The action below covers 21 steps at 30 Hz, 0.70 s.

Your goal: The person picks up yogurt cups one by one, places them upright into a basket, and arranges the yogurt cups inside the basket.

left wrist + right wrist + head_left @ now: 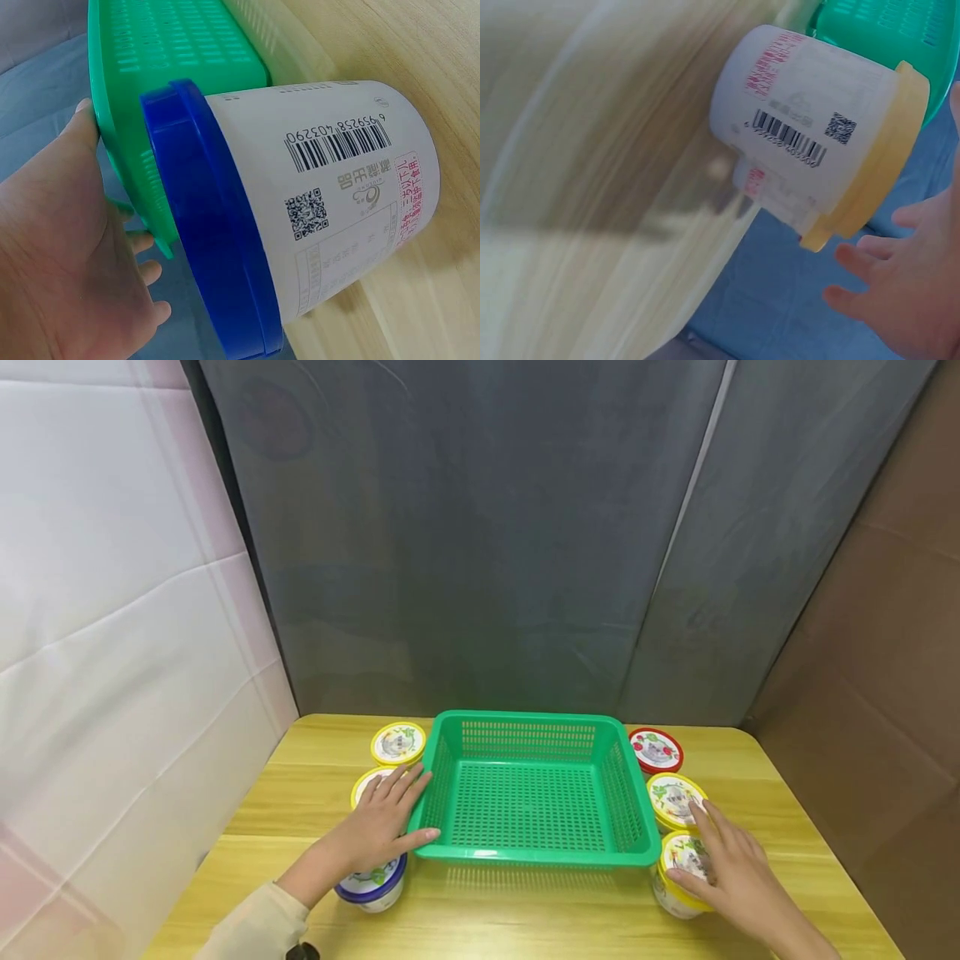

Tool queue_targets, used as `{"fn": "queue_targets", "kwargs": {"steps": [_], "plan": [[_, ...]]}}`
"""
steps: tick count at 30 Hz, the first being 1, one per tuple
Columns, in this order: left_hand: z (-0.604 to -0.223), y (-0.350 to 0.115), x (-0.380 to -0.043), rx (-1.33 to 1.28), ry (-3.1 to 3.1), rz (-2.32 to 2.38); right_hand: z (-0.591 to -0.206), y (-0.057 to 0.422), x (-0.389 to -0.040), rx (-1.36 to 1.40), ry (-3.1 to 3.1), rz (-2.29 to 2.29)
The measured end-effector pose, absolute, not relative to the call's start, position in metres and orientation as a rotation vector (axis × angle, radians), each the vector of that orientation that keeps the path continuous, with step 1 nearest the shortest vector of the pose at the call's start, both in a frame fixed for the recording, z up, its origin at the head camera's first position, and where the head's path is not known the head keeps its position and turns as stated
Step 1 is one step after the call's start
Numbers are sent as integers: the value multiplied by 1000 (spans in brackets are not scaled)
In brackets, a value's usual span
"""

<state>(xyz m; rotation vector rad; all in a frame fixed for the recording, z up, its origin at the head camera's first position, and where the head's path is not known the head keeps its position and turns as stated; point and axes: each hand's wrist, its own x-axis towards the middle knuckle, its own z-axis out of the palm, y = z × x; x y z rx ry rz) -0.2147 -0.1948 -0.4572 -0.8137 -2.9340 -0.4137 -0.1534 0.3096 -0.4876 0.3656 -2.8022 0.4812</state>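
Observation:
A green plastic basket (536,858) with slotted walls sits in the middle of the table, nothing inside it. At its left rim is my left hand (382,827), fingers extended over the tubs there; the thumb lies by the rim. Under this hand stands a white paper tub with a blue lid (217,225), and a yellow-lidded tub (365,783) is partly covered by the fingers. My right hand (738,868) hovers with spread fingers above the near yellow-lidded tub (817,127), right of the basket. Whether its fingertips touch a lid is unclear.
Another yellow-lidded tub (398,743) stands at the back left. On the right, a red-lidded tub (656,750) and a yellow-lidded tub (671,795) line up beside the basket. A grey partition (480,568) rises behind the wooden table (480,914).

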Motion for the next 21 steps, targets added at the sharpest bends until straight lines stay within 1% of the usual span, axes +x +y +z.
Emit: {"fn": "queue_targets", "kwargs": {"steps": [6,21], "plan": [[-456,-194,-214,-803,-2958,-424,-494,313,-147,373,-2751,444],[-458,-195,-215,-799,-2957,-434,-503,308,-141,241,-2861,427]]}}
